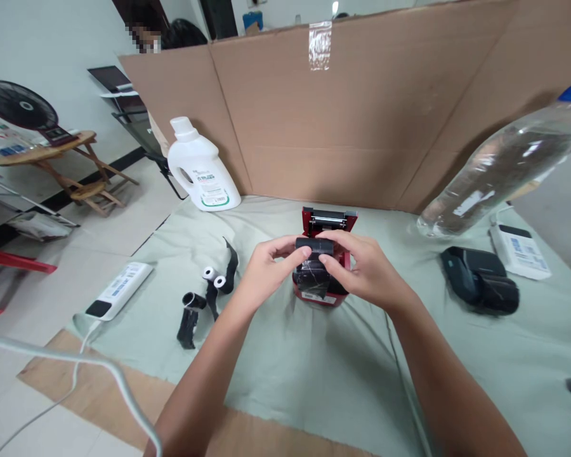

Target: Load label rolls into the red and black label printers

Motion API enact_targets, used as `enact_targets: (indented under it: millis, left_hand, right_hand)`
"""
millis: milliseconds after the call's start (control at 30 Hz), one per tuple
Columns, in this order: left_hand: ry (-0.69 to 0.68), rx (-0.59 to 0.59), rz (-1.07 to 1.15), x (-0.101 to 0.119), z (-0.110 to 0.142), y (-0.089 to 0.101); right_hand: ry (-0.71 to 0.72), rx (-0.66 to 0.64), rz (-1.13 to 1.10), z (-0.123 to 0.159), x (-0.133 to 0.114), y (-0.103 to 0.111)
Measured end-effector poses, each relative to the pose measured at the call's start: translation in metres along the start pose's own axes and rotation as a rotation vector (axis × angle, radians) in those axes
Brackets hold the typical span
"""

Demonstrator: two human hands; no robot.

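Observation:
A small red printer (345,260) stands mid-table with its lid (330,219) raised at the back. Over its front both hands grip a black roll (314,244), with a wrinkled black strip hanging below it. My left hand (275,266) pinches the roll's left end with thumb and fingers. At the right end, my right hand (359,266) has its thumb in front and fingers behind. The printer's inside is mostly hidden by the roll and hands. To the left lie a black roll with a loose tail (193,301) and two small rolls with white ends (210,273).
A white jug (202,171) and a large clear bottle (499,174) stand before a cardboard wall (333,127). On the right are a black device (476,279) and a white device (521,251). Another white device (118,291) with a cable (109,365) lies left. A person is behind the cardboard.

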State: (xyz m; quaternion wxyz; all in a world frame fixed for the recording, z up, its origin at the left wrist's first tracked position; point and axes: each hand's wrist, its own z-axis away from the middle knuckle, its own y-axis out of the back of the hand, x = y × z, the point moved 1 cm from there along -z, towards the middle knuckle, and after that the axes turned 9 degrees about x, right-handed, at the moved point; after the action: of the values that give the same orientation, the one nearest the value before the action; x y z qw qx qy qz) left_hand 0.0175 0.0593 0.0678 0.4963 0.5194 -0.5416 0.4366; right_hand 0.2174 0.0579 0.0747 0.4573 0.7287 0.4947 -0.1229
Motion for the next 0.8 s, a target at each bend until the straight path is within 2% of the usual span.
enact_targets:
  millis: [133, 300, 400, 500, 633, 800]
  left_hand:
    - [-0.006, 0.013, -0.006, -0.002, -0.002, 0.001]
    - [-0.044, -0.031, -0.054, -0.003, -0.003, 0.001]
    - [-0.089, -0.008, -0.075, -0.003, -0.002, 0.002]
    - [-0.114, 0.011, -0.074, -0.003, -0.001, 0.003]
    - [-0.095, -0.021, -0.048, -0.006, -0.003, 0.003]
    - [-0.130, -0.035, -0.081, -0.009, -0.005, 0.003]
  right_hand:
    - [0.022, -0.009, -0.023, 0.000, 0.004, -0.001]
    - [-0.027, -0.052, -0.064, -0.002, 0.003, -0.001]
    - [-0.052, -0.080, -0.091, -0.003, -0.001, 0.000]
    - [-0.075, -0.117, -0.070, -0.004, -0.005, 0.002]
    - [-0.079, -0.174, -0.032, -0.004, -0.009, 0.005]
    - [-0.083, -0.125, -0.024, -0.004, -0.006, 0.003]
